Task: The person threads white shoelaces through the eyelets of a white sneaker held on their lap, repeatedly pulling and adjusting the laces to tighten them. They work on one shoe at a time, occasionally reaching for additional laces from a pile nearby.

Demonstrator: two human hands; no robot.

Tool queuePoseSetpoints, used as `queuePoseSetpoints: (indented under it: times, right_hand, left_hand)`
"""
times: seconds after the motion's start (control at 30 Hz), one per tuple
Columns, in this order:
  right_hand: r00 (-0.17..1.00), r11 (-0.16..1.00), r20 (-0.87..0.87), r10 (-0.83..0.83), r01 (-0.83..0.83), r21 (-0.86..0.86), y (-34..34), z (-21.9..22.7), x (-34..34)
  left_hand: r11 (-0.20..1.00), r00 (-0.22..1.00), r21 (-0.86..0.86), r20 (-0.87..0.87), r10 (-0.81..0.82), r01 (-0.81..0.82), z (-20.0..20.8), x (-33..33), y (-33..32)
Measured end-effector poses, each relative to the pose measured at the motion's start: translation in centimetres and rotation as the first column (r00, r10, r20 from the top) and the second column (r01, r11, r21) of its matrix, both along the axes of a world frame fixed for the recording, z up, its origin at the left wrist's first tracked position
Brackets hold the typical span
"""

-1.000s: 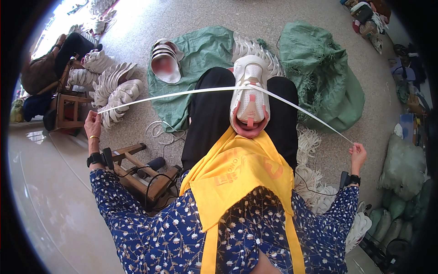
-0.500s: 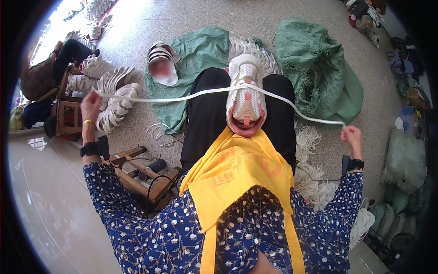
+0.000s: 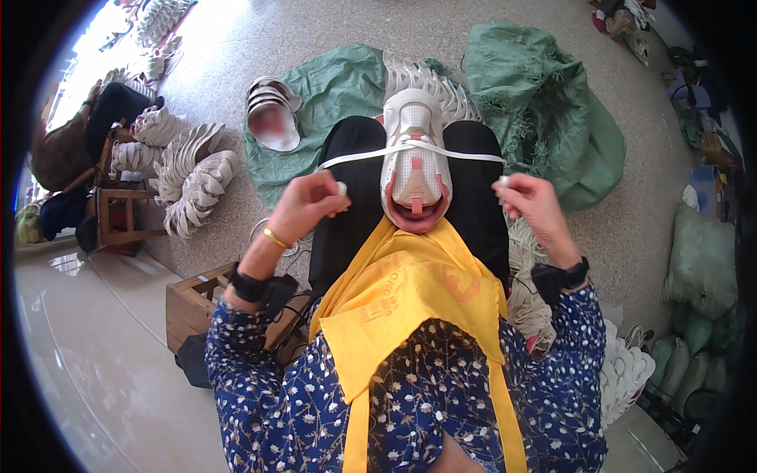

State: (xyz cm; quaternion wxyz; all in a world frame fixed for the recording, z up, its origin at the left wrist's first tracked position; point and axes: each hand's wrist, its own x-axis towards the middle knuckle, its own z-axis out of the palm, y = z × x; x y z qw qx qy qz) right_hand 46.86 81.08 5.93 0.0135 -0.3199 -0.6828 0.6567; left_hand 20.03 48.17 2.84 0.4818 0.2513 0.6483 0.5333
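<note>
A white and pink sneaker rests between my black-clad thighs, its pink-lined collar towards me. A flat white shoelace crosses over its front, one side running over each thigh and dropping from view at the outer edge. My left hand hovers above the left thigh with its fingers closed and curled; something white shows at the fingertips. My right hand is beside the right thigh, thumb and fingers pinched, also with white at the tips. Whether these white bits are lace or finger covers, I cannot tell.
Green sacking lies ahead, bearing a stack of shoe parts and a row of white shoes. A crumpled green sack stands at right. White laces lie beside my right thigh; a wooden stool and shoe piles are left.
Both hands have come inward from far out at the sides, where they held the lace stretched wide. The lace now lies across my thighs, its ends out of view.
</note>
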Motion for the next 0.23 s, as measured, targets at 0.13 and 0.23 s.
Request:
queuePoseSetpoints:
  times: [0.13, 0.23]
  right_hand:
    - [0.979, 0.922, 0.029, 0.203, -0.201, 0.332, -2.2, -0.5, -4.5]
    - [0.952, 0.693, 0.033, 0.303, -0.245, 0.678, -2.0, -1.9, -7.1]
  left_hand:
    - [1.000, 0.865, 0.000, -0.501, -0.014, 0.016, 0.6, 1.8, 4.6]
    - [0.991, 0.754, -0.132, -0.653, -0.075, -0.016, 0.1, 1.5, 6.8]
